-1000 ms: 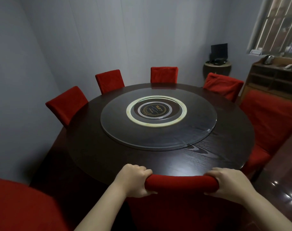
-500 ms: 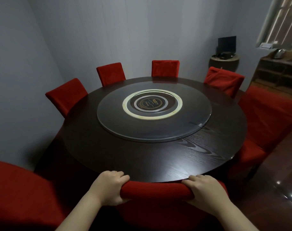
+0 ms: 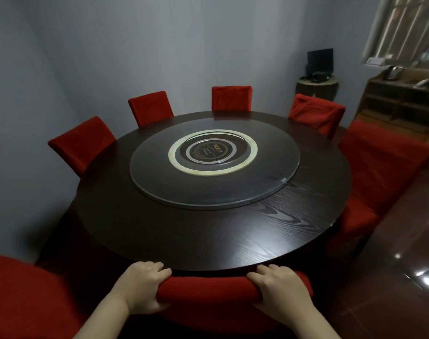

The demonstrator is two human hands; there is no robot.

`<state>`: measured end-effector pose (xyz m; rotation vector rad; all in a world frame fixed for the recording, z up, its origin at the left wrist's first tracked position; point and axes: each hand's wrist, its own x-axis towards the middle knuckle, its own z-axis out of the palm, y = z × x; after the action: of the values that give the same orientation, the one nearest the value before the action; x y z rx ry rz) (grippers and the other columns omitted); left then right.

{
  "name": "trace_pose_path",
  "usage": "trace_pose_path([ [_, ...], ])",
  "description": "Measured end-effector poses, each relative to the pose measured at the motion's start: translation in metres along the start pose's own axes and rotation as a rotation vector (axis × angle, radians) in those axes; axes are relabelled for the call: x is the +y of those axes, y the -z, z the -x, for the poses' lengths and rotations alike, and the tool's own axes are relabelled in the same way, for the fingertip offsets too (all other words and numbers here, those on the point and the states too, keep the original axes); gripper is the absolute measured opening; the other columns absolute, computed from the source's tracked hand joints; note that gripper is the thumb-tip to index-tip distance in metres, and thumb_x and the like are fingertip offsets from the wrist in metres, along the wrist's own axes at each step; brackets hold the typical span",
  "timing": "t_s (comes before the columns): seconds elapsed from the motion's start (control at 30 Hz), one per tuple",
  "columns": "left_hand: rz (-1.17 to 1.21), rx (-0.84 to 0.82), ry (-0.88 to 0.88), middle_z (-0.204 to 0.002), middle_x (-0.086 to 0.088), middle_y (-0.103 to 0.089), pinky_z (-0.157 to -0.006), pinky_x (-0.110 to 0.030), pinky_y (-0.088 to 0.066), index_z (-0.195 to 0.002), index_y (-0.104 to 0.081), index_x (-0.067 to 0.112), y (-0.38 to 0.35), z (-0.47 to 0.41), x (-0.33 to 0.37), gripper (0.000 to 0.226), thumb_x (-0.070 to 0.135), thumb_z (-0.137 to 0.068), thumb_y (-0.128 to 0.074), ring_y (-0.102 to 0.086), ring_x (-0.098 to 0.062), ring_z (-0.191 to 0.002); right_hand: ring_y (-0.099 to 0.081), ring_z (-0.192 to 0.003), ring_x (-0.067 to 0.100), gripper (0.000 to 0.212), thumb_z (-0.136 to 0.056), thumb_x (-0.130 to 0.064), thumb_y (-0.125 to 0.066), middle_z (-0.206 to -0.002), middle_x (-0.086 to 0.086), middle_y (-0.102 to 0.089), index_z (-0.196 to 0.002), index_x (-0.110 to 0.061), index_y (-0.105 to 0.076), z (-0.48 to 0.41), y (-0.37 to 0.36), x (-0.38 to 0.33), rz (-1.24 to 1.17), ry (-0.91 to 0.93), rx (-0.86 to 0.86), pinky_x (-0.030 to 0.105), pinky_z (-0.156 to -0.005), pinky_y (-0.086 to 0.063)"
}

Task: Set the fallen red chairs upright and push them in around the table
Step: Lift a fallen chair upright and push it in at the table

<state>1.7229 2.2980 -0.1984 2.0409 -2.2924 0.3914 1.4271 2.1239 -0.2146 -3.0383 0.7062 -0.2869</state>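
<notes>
A red chair (image 3: 206,291) stands upright right in front of me, the top of its back close against the near edge of the round dark table (image 3: 184,228). My left hand (image 3: 142,287) grips the left end of the chair's top rail. My right hand (image 3: 282,289) grips the right end. Several other red chairs stand upright around the table, among them one at the far side (image 3: 231,97), one at the right (image 3: 379,165) and one at my near left (image 3: 25,297).
A glass turntable (image 3: 159,187) lies on the table's middle. A wooden shelf unit (image 3: 401,104) stands at the back right under a window, a small stand with a monitor (image 3: 319,61) in the corner. Glossy floor (image 3: 404,265) runs along the right.
The chair and both hands have moved forward to the table's edge, and my view has come closer to the table. Both hands keep their grip on the rail.
</notes>
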Motion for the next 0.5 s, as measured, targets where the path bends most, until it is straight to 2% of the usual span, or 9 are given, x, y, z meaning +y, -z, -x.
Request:
trace_pose_path([
  [0.13,0.009,0.02,-0.058,-0.059,0.018,-0.054,-0.043,-0.017,-0.044,-0.069,-0.059,0.036,-0.008,-0.005,-0.009,0.042,0.077,-0.061,-0.058,-0.053,0.0,-0.046,-0.057,-0.054,0.01,0.04,-0.048,-0.06,-0.054,-0.065,-0.014,-0.056,-0.077,-0.036,-0.067,-0.005,0.006,0.007,0.029,-0.01,0.043,0.025,-0.046,-0.044],
  [0.27,-0.025,0.071,-0.059,-0.059,0.013,-0.057,-0.041,-0.021,-0.043,-0.069,-0.059,0.032,-0.001,-0.029,-0.035,0.045,0.077,-0.067,-0.055,-0.057,-0.006,-0.046,-0.057,-0.052,0.012,0.041,-0.054,-0.067,-0.045,-0.062,-0.012,-0.055,-0.073,-0.035,-0.062,-0.033,0.023,0.014,0.088,-0.076,0.053,0.026,-0.043,-0.04],
  [0.33,-0.022,0.07,-0.056,-0.059,0.012,-0.057,-0.041,-0.022,-0.044,-0.069,-0.059,0.032,-0.001,-0.036,-0.046,0.045,0.077,-0.067,-0.055,-0.057,-0.008,-0.046,-0.057,-0.053,0.013,0.039,-0.054,-0.067,-0.049,-0.062,-0.012,-0.054,-0.073,-0.036,-0.063,-0.042,0.027,0.012,0.074,-0.122,0.036,0.027,-0.043,-0.039],
  [0.4,0.021,0.068,-0.064,-0.06,0.012,-0.057,-0.042,-0.024,-0.045,-0.071,-0.059,0.032,-0.007,-0.028,-0.049,0.043,0.075,-0.068,-0.056,-0.056,-0.008,-0.047,-0.056,-0.052,0.014,0.034,-0.049,-0.06,-0.062,-0.061,-0.011,-0.053,-0.072,-0.034,-0.063,-0.041,0.022,0.002,0.055,-0.116,0.021,0.026,-0.044,-0.038],
  [0.5,0.054,0.044,-0.089,-0.061,0.012,-0.057,-0.043,-0.025,-0.046,-0.071,-0.06,0.031,-0.018,-0.012,-0.049,0.039,0.07,-0.069,-0.058,-0.055,-0.008,-0.048,-0.055,-0.053,0.015,0.038,-0.041,-0.05,-0.073,-0.063,-0.009,-0.055,-0.074,-0.033,-0.065,-0.031,0.005,-0.014,0.062,-0.085,0.008,0.027,-0.046,-0.039],
])
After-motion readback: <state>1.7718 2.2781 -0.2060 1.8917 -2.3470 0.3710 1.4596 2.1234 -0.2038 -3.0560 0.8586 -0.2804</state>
